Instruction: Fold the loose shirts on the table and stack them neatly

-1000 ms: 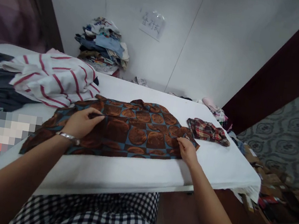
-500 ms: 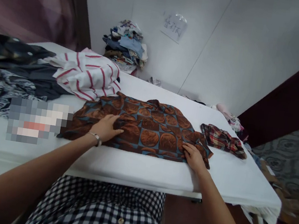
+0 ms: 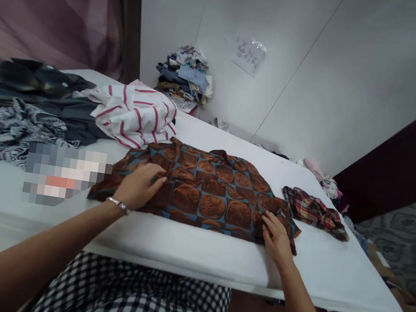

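A brown and blue patterned shirt (image 3: 212, 206) lies spread on the white table, its collar toward the wall. Over the left part of the shirt is my left hand (image 3: 140, 185), fingers apart and bent a little, a bracelet at the wrist. I cannot tell whether its fingertips press the cloth. My right hand (image 3: 277, 235) rests on the shirt's right part near the front hem, with fingers stretched out. Neither hand grips anything. Just beyond the shirt's right sleeve lies a plaid garment (image 3: 314, 212).
On the table's left lie a red-and-white striped garment (image 3: 136, 114), a dark garment (image 3: 77, 115) and a black-and-white patterned one (image 3: 12, 129). A pile of clothes (image 3: 188, 77) stands by the wall under a paper sign (image 3: 248, 56). The table's front edge (image 3: 190, 273) is close to my body.
My left hand has shifted slightly left across the shirt and its fingers look more lifted. My right hand stays at the right hem. The whole view has moved a little.
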Demonstrator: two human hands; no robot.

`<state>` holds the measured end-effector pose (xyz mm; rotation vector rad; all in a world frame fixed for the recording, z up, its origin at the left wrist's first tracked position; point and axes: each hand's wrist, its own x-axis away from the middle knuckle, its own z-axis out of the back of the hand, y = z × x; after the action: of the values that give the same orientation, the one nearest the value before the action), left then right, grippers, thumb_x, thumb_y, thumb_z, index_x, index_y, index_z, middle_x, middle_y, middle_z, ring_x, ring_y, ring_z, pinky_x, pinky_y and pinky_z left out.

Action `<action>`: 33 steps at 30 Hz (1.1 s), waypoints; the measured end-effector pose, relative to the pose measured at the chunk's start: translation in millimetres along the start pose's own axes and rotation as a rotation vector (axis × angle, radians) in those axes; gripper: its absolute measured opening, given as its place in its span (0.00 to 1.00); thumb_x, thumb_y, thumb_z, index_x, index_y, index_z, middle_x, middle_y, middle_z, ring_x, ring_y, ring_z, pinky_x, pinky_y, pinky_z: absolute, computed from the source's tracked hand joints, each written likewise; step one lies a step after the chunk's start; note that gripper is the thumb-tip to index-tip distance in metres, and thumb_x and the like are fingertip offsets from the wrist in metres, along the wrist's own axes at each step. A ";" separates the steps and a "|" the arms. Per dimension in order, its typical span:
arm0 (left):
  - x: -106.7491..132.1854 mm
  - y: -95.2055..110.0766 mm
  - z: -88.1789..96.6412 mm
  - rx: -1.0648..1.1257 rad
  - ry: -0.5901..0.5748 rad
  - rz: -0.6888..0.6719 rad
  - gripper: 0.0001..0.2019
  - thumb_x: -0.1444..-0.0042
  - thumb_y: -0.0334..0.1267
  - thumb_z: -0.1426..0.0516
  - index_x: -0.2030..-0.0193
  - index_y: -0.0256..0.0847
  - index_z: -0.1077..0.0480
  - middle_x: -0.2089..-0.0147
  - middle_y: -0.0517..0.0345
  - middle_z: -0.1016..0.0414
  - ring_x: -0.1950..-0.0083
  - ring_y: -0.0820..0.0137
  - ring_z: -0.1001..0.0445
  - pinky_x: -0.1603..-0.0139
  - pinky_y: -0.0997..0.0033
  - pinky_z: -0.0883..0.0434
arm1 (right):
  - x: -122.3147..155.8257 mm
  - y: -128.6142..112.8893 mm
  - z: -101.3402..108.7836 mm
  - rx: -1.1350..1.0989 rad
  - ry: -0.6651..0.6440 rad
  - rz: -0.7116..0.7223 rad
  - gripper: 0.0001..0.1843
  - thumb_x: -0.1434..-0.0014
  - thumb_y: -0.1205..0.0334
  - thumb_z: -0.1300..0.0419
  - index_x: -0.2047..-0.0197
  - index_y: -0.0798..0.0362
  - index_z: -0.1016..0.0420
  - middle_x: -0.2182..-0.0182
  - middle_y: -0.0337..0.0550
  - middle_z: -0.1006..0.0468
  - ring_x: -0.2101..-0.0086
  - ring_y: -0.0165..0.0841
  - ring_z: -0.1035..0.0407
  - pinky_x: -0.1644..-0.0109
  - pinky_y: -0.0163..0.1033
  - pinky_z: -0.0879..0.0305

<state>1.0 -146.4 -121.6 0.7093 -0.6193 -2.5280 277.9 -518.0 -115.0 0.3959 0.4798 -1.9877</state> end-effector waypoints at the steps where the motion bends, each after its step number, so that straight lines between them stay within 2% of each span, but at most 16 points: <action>1: 3.3 5.0 -5.9 0.003 -0.053 -0.111 0.18 0.42 0.49 0.50 0.50 0.43 0.29 0.44 0.50 0.28 0.43 0.61 0.32 0.41 0.59 0.35 | -1.3 -5.3 -1.0 -0.004 -0.017 0.014 0.20 0.37 0.56 0.50 0.47 0.52 0.25 0.43 0.51 0.30 0.41 0.43 0.39 0.38 0.55 0.40; 3: 9.2 13.5 -15.1 -0.032 -0.148 -0.269 0.20 0.41 0.50 0.49 0.49 0.44 0.29 0.40 0.48 0.31 0.40 0.59 0.34 0.39 0.56 0.37 | -0.6 -12.0 -5.6 -0.009 -0.105 0.015 0.21 0.37 0.55 0.50 0.46 0.52 0.26 0.41 0.52 0.33 0.39 0.44 0.42 0.37 0.56 0.42; 4: 11.4 15.5 -17.9 -0.061 -0.186 -0.298 0.20 0.41 0.50 0.50 0.49 0.44 0.28 0.40 0.48 0.31 0.40 0.58 0.34 0.39 0.54 0.37 | 1.5 -12.7 -8.9 -0.008 -0.159 0.001 0.21 0.37 0.54 0.49 0.45 0.52 0.26 0.40 0.52 0.34 0.38 0.45 0.43 0.37 0.56 0.43; 8: 10.0 7.2 -17.6 -0.130 -0.288 -0.228 0.21 0.39 0.51 0.52 0.52 0.44 0.25 0.43 0.48 0.27 0.42 0.58 0.30 0.43 0.54 0.33 | 11.0 -3.3 -18.7 -0.025 -0.293 -0.092 0.23 0.37 0.53 0.48 0.42 0.52 0.29 0.38 0.52 0.36 0.37 0.45 0.45 0.36 0.59 0.46; 11: -2.5 -3.1 -16.1 -0.111 -0.231 -0.179 0.24 0.39 0.54 0.53 0.50 0.42 0.26 0.41 0.48 0.29 0.41 0.60 0.31 0.40 0.56 0.35 | 2.3 0.8 -14.8 -0.088 -0.246 -0.134 0.23 0.38 0.51 0.48 0.44 0.51 0.27 0.39 0.52 0.35 0.38 0.45 0.45 0.36 0.57 0.45; 13: -12.0 -5.8 -20.2 -0.085 -0.168 -0.208 0.24 0.39 0.55 0.54 0.48 0.42 0.28 0.39 0.49 0.31 0.39 0.61 0.33 0.37 0.57 0.37 | -16.4 -3.0 -9.1 -0.137 -0.169 -0.138 0.22 0.38 0.51 0.48 0.46 0.51 0.25 0.42 0.51 0.31 0.39 0.44 0.42 0.37 0.55 0.43; 15: -18.6 -5.4 -28.5 -0.070 -0.147 -0.271 0.24 0.39 0.55 0.53 0.45 0.44 0.29 0.37 0.50 0.34 0.36 0.60 0.37 0.35 0.56 0.40 | -44.8 -10.5 -5.6 -0.182 -0.098 -0.126 0.20 0.38 0.51 0.49 0.49 0.49 0.24 0.46 0.50 0.27 0.42 0.43 0.37 0.39 0.54 0.40; 18: -20.1 -4.2 -43.3 -0.108 -0.210 -0.308 0.25 0.40 0.55 0.53 0.42 0.46 0.32 0.34 0.50 0.38 0.33 0.57 0.42 0.34 0.48 0.45 | -100.5 -22.4 -9.2 -0.221 -0.028 -0.105 0.18 0.38 0.54 0.49 0.51 0.48 0.23 0.51 0.48 0.23 0.47 0.41 0.31 0.41 0.51 0.37; 20: -17.6 -5.3 -50.5 -0.151 -0.289 -0.293 0.27 0.40 0.56 0.53 0.40 0.46 0.34 0.33 0.50 0.40 0.31 0.55 0.45 0.34 0.44 0.47 | -143.0 -28.5 -17.1 -0.177 -0.057 -0.131 0.18 0.37 0.57 0.51 0.53 0.49 0.23 0.54 0.46 0.21 0.51 0.39 0.29 0.44 0.47 0.34; 23: -13.9 -8.5 -54.8 -0.185 -0.357 -0.276 0.27 0.39 0.56 0.54 0.37 0.48 0.37 0.31 0.53 0.44 0.30 0.56 0.49 0.33 0.45 0.48 | -208.8 -34.8 -36.1 -0.056 -0.183 -0.197 0.19 0.36 0.60 0.54 0.54 0.50 0.22 0.57 0.44 0.20 0.54 0.38 0.27 0.47 0.42 0.34; 28: -10.9 -9.5 -51.9 -0.192 -0.361 -0.270 0.27 0.39 0.56 0.54 0.36 0.50 0.39 0.30 0.54 0.45 0.30 0.57 0.47 0.33 0.46 0.48 | -302.8 -42.8 -90.8 0.018 -0.333 -0.220 0.20 0.35 0.59 0.54 0.53 0.53 0.22 0.52 0.47 0.22 0.50 0.39 0.30 0.46 0.39 0.37; 30: -9.4 -9.2 -51.0 -0.185 -0.359 -0.263 0.26 0.39 0.55 0.54 0.36 0.51 0.39 0.30 0.55 0.45 0.30 0.57 0.47 0.33 0.46 0.48 | -328.3 -43.9 -118.9 0.051 -0.419 -0.244 0.20 0.36 0.57 0.51 0.54 0.56 0.22 0.51 0.50 0.23 0.49 0.40 0.31 0.46 0.39 0.38; 33: -7.0 -10.3 -52.0 -0.183 -0.350 -0.262 0.26 0.39 0.55 0.54 0.35 0.53 0.41 0.30 0.56 0.46 0.31 0.58 0.46 0.33 0.46 0.48 | -349.9 -39.3 -157.7 0.101 -0.525 -0.296 0.18 0.41 0.55 0.43 0.54 0.56 0.22 0.51 0.53 0.23 0.51 0.42 0.30 0.47 0.41 0.37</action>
<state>33.0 -149.9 -164.3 0.2997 -0.4178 -2.9372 406.1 -155.8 -80.5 -0.1526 0.1061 -2.3004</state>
